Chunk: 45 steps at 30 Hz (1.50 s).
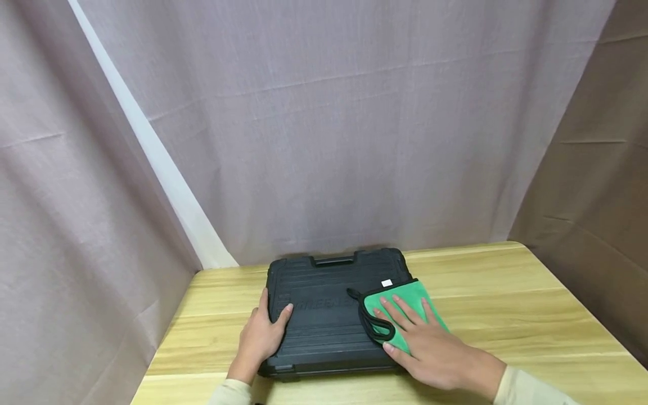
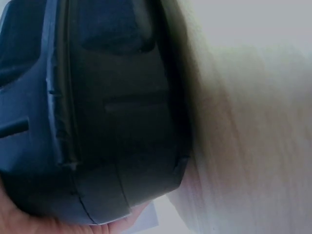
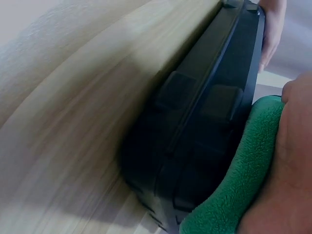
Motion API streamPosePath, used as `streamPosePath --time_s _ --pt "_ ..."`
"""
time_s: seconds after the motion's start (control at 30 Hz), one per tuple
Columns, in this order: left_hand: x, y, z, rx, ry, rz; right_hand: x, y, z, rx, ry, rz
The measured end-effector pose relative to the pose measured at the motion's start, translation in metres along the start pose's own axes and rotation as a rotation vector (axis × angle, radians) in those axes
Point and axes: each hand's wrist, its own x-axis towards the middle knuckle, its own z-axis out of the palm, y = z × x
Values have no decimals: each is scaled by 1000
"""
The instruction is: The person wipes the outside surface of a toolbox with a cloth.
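Note:
A black plastic tool case (image 1: 324, 329) with ribbed lid and raised lettering lies flat, its handle toward the back. My left hand (image 1: 260, 336) holds its left edge, thumb on the lid and fingers along the side. Over the lid's right part lies a folded green cloth (image 1: 416, 291) with black trim and a small white tag. With fingers spread, my right hand (image 1: 439, 351) presses flat on that cloth. In the right wrist view, the plush cloth (image 3: 243, 175) bends over the case's edge beneath the hand. The left wrist view shows the case's side (image 2: 122, 107) up close; most of the left hand is hidden there.
Everything rests on a light wood-grain table (image 1: 506, 298) with a rounded back right corner. Grey-mauve curtains (image 1: 354, 140) hang behind and to the left, with a browner one (image 1: 597, 185) at the right. A small dark object shows at the bottom edge, near the left sleeve.

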Motion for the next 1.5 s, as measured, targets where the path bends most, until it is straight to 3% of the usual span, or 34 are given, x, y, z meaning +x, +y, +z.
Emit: streamPosePath --time_s 0.33,0.7,0.97,1.27,1.5 --pt "1 -1 1 -1 -10 -13 18 -15 9 -54 -28 -52" --pt "1 -2 1 -10 -8 -6 38 -31 18 -51 -111 -68" --pt "0 -3 3 -15 2 -1 45 -29 9 -89 -166 -85" --pt "0 -2 3 -21 -1 0 68 -27 -12 -78 -356 -5" --pt "0 -2 3 -22 -5 -4 101 -15 -20 -98 -392 76"
